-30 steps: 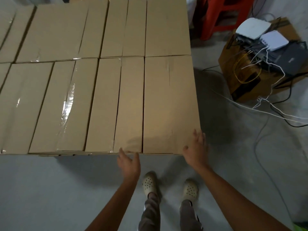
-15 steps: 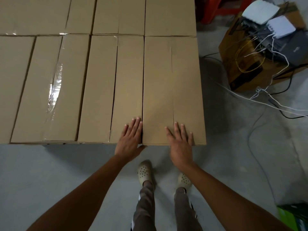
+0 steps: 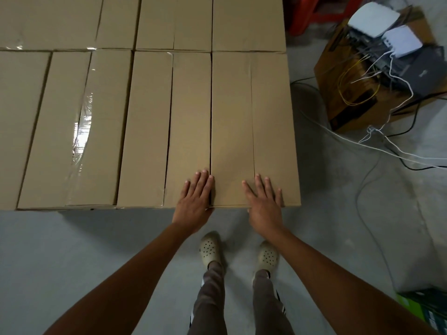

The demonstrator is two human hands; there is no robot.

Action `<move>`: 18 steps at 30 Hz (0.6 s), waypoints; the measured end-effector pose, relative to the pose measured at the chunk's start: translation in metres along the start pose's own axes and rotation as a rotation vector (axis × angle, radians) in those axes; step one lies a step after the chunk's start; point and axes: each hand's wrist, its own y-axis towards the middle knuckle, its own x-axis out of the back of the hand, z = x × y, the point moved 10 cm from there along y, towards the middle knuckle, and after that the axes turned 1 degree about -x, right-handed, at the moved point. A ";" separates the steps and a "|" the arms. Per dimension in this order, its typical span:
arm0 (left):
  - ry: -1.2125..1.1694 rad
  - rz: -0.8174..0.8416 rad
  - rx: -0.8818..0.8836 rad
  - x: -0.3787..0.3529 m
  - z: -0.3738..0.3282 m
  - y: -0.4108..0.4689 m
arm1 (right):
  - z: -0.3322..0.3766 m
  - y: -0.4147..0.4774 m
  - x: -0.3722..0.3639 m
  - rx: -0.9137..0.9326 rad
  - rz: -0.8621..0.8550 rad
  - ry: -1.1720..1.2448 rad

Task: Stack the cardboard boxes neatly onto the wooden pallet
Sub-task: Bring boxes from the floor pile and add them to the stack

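Cardboard boxes (image 3: 145, 117), lots of them, packed tight side by side in rows, tops all level. Far rows and left side cut off by the picture edge. Under the boxes, only a thin dark line at the near edge, too small to tell what. Shiny tape (image 3: 83, 122) along the top of one box on the left, crinkled and bright.

Corner box (image 3: 273, 117) at the near right corner of the stack, touching its neighbours on the left and at the back. Thin slit down the middle of its top.

Left hand (image 3: 196, 199) flat, palm down, fingers straight and close together, lying on the near edge of the box just left of the corner box, right beside the crack between the two. Thumb hard to see, down by the edge. Right hand (image 3: 264, 204) flat too, fingers straight and a little spread, pressed on the near edge of the corner box, across the slit.

Grey floor (image 3: 96, 262) below, with two pale shoes (image 3: 209, 247) close to the stack. Off to the right, well apart from the stack, another brown box (image 3: 350, 97) with white gadgets (image 3: 373, 18) on top, blurry, and wires (image 3: 362, 146) trailing over the floor. Something red (image 3: 307, 15) at the top edge, mostly cut off. Something green (image 3: 423, 310) at the bottom right corner, too cut off to name.
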 end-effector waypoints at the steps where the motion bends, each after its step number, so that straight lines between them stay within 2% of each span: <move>1: -0.002 0.010 0.006 0.001 0.000 0.000 | 0.000 0.000 0.001 0.003 0.022 0.005; 12: -0.048 0.191 0.022 0.028 -0.009 0.005 | -0.002 -0.007 0.025 -0.003 0.221 0.214; 15: -0.073 0.221 0.031 0.040 -0.012 0.005 | -0.001 -0.021 0.040 -0.018 0.187 0.294; 18: -0.113 0.176 0.055 0.066 -0.020 0.002 | -0.004 -0.033 0.061 -0.043 0.106 0.368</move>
